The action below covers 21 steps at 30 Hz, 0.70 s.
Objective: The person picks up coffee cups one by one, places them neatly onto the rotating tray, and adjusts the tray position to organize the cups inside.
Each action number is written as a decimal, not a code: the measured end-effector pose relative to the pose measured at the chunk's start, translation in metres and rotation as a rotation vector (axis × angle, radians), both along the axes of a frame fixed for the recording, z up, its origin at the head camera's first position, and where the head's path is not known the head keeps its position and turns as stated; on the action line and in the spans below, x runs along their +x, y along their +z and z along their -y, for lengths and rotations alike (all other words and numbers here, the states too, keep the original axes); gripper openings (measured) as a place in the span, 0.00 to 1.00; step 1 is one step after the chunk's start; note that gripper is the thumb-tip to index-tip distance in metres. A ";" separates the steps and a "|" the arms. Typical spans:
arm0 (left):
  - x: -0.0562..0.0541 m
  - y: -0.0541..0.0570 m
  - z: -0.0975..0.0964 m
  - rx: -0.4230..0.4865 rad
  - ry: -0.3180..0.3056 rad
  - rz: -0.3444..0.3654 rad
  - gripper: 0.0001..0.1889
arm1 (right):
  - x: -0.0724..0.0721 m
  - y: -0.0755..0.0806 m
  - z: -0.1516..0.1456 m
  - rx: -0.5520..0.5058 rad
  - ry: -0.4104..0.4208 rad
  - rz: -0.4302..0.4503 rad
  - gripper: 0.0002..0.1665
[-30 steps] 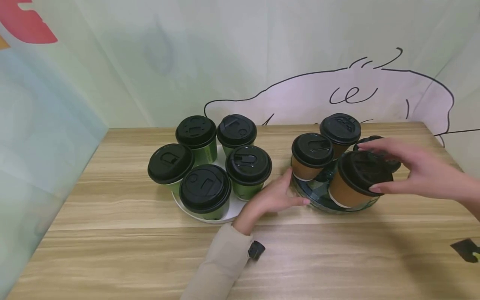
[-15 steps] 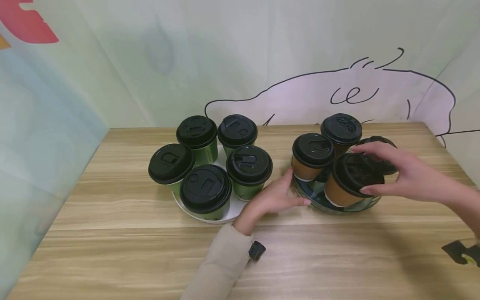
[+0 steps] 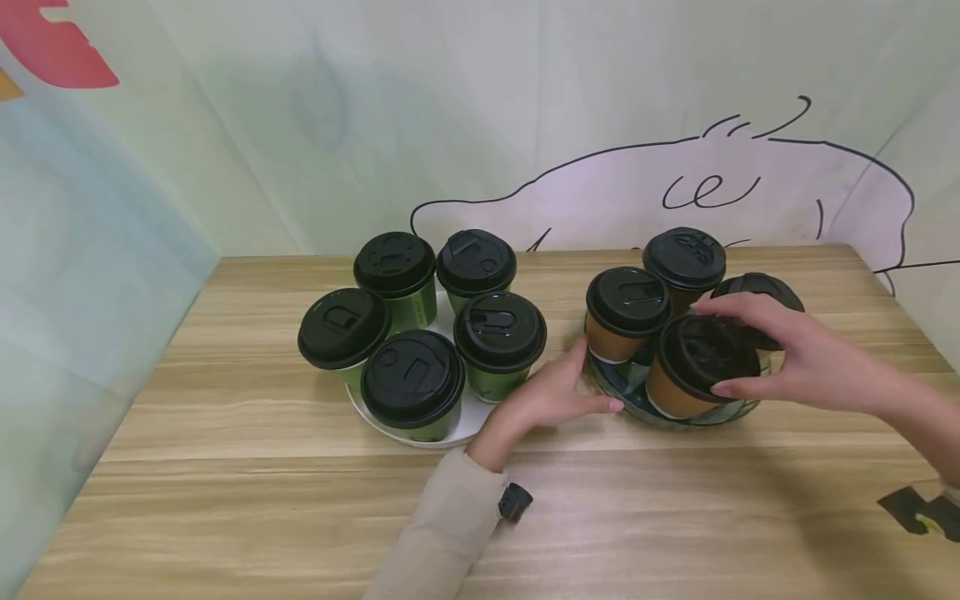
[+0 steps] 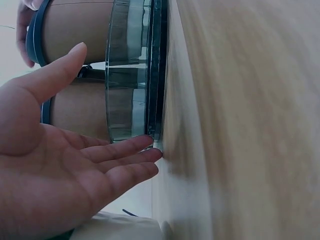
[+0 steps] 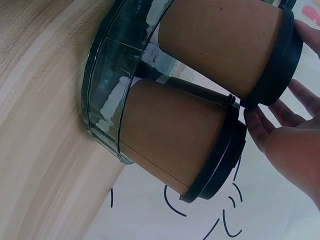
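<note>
My right hand (image 3: 798, 354) grips the black lid of a brown paper coffee cup (image 3: 675, 390) at the front of a clear round dish (image 3: 626, 396). The right wrist view shows that cup (image 5: 220, 45) slightly tilted, its base behind the dish wall, fingertips at the lid's rim. Another lidded brown cup (image 5: 172, 132) stands beside it. My left hand (image 3: 551, 392) is at the dish's left side, thumb and fingers spread. Its fingertips touch the dish's lower wall in the left wrist view, holding nothing. More brown cups, one (image 3: 626, 308) at left, one (image 3: 684, 258) at back, share the dish.
Left of the dish, a white round plate (image 3: 472, 421) bears several green paper cups with black lids, such as the front one (image 3: 412, 379). The wooden table (image 3: 247, 492) meets a printed wall covering (image 3: 300, 150) behind.
My right hand has moved left and slightly down with the brown cup, bringing it further into the dish near the left cup. The left hand stays in place.
</note>
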<state>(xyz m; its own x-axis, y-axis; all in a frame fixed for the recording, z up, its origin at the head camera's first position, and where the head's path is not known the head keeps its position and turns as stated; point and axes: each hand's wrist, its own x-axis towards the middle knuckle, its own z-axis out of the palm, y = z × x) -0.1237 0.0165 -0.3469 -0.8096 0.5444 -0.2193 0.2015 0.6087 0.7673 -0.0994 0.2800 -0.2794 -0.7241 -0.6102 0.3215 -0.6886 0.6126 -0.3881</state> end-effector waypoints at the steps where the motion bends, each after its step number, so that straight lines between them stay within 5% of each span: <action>1: 0.000 0.000 0.000 -0.001 0.000 0.001 0.50 | 0.000 0.000 0.000 0.001 0.001 -0.002 0.50; 21: 0.000 0.000 0.000 -0.008 -0.003 -0.007 0.49 | 0.000 -0.003 0.000 0.058 -0.009 -0.043 0.50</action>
